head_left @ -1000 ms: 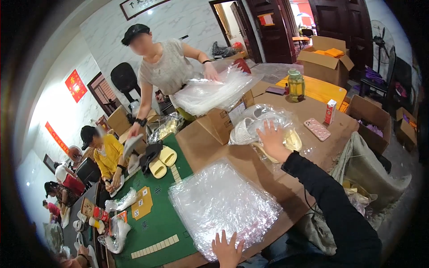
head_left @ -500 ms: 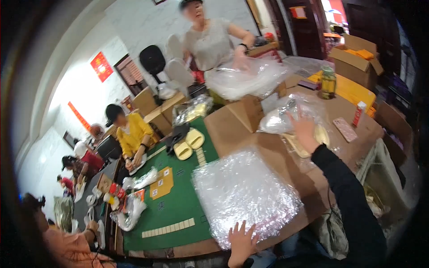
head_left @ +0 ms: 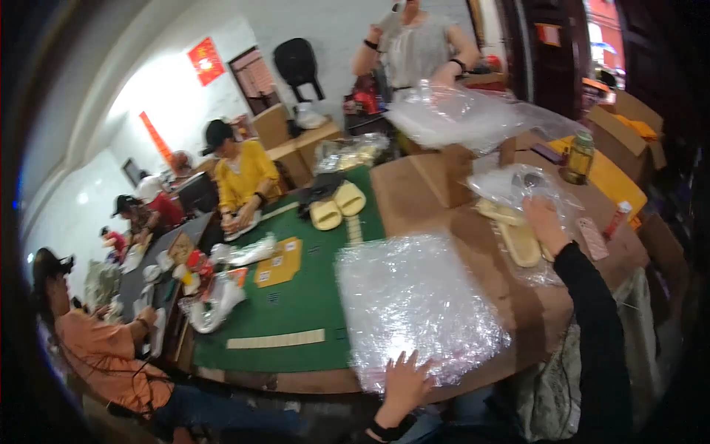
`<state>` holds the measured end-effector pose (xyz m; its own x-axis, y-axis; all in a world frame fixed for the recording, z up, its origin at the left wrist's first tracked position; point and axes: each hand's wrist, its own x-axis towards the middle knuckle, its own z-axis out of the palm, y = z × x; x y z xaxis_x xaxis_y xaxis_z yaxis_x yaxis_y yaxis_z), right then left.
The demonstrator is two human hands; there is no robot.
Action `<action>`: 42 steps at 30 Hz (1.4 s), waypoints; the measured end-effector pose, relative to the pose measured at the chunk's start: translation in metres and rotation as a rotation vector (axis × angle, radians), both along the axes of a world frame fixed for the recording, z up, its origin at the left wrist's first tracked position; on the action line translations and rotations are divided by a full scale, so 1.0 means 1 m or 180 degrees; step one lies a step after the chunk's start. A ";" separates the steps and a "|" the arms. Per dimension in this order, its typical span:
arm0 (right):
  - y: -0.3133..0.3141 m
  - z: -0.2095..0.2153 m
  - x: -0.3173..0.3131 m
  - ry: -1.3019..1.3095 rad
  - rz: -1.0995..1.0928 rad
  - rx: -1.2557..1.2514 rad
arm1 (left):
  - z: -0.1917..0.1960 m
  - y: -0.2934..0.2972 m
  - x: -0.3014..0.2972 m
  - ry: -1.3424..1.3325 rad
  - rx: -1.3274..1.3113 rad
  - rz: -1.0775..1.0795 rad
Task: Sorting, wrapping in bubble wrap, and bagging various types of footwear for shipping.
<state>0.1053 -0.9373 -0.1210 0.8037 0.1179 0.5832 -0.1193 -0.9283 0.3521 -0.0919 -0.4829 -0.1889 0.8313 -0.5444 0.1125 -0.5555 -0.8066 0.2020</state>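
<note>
Left hand: (head_left: 403, 381) fingers spreading flat, pressing the near edge of the bubble wrap sheet (head_left: 414, 303) at the worktop's (head_left: 510, 325) near edge.
Right hand: (head_left: 546, 222) reaching open-palmed onto the clear bag (head_left: 518, 189), touching the yellow slipper (head_left: 521, 243) inside, toward the far right corner.
Green mat: (head_left: 296, 303) lying just beside the sheet.

Left hand (head_left: 403, 381): fingers spread on the near edge of the clear bubble-wrap sheet (head_left: 414, 307) (flat on the desk (head_left: 510, 318)).
Right hand (head_left: 546, 222): on the bagged pale-yellow foam slippers (head_left: 518, 237).
</note>
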 end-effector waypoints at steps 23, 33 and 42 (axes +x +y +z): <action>0.206 0.048 -0.120 0.1602 0.1564 0.0932 | -0.010 -0.008 -0.003 -0.0042 -0.0273 0.0034; 0.199 0.044 -0.145 0.2301 0.1954 0.1571 | 0.010 -0.011 -0.009 -0.0184 0.0053 0.0096; 0.113 0.148 -0.185 0.0196 0.1691 0.3109 | 0.070 -0.088 -0.067 -0.0094 -0.1621 -0.1909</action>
